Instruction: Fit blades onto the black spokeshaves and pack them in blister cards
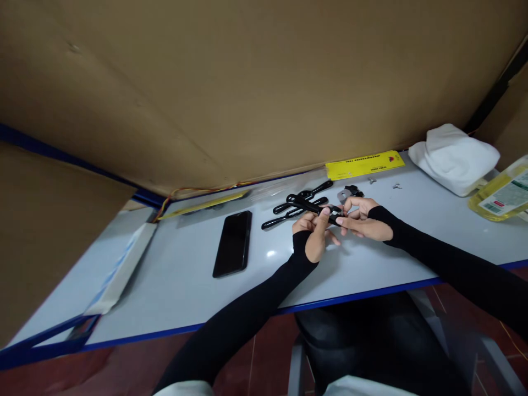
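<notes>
Adjusting, seemingly, a black spokeshave [304, 203]: left grip [317, 234] closed round it, right grip [367, 221] pinching its far end (fiddly stuff!); next move probably calls for steadiness.

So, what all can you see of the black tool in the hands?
The black tool looks long and glossy, like coated metal, with a rounded handle end. Left hand and right hand hold it above the table, handle pointing up-left in view. A silvery piece shows between the hands; whether it's fixed, I can't tell. Fingers hide part.
</notes>
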`<state>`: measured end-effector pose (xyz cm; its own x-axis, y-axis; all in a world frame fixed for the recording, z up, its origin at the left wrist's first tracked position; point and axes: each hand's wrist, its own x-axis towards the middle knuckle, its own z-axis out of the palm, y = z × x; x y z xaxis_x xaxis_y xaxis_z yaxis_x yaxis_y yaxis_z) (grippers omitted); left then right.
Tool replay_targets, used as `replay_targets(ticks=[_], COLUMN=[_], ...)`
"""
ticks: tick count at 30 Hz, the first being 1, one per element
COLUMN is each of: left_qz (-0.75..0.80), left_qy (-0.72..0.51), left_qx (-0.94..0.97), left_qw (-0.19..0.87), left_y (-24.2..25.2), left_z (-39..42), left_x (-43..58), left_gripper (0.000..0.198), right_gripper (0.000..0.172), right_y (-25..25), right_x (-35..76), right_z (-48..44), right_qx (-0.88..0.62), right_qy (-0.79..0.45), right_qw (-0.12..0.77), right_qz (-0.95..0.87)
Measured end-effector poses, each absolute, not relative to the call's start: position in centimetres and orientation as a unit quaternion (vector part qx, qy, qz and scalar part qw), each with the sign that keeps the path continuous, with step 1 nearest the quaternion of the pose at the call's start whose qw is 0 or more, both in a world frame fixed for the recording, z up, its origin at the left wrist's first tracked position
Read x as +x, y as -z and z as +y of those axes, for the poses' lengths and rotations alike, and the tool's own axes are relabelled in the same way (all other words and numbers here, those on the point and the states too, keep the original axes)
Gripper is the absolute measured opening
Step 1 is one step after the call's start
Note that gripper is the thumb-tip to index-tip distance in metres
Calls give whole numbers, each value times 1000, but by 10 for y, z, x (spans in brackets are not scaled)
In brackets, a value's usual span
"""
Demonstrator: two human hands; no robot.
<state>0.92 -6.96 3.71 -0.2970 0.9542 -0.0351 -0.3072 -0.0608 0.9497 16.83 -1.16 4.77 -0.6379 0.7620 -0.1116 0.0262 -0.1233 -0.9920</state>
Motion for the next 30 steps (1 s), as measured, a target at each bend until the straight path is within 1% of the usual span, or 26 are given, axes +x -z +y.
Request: replay_targets(ticks=[6,9,15,24,27,30], left_qz=[468,462,465,477,481,492], left_qy=[-650,-647,-644,-632,-608,-577], left_qx=[343,343,325,335,368,467], left_qw=[492,500,513,511,513,455], left_y=[-40,-40,-37,-35,-35,-41], left_z=[-66,-65,-65,-64,-59,-52], left_x=[6,4,5,4,-1,-17], left_gripper=[59,61,66,64,61,57], right_gripper=[50,50,54,58,59,63], right_y=[-44,-45,-44,-44,-48,-58], right_x=[168,166,166,166,166,170], right_z=[-11,-10,-9,-10,-11,-11], right_qx=[-327,-337,-339,-339,-358,-373], right_qy=[-648,-641,-639,-644,-649,-650], right_qw=[291,288,282,289,286,291], right_qz=[-623,-627,-630,-622,-607,-595])
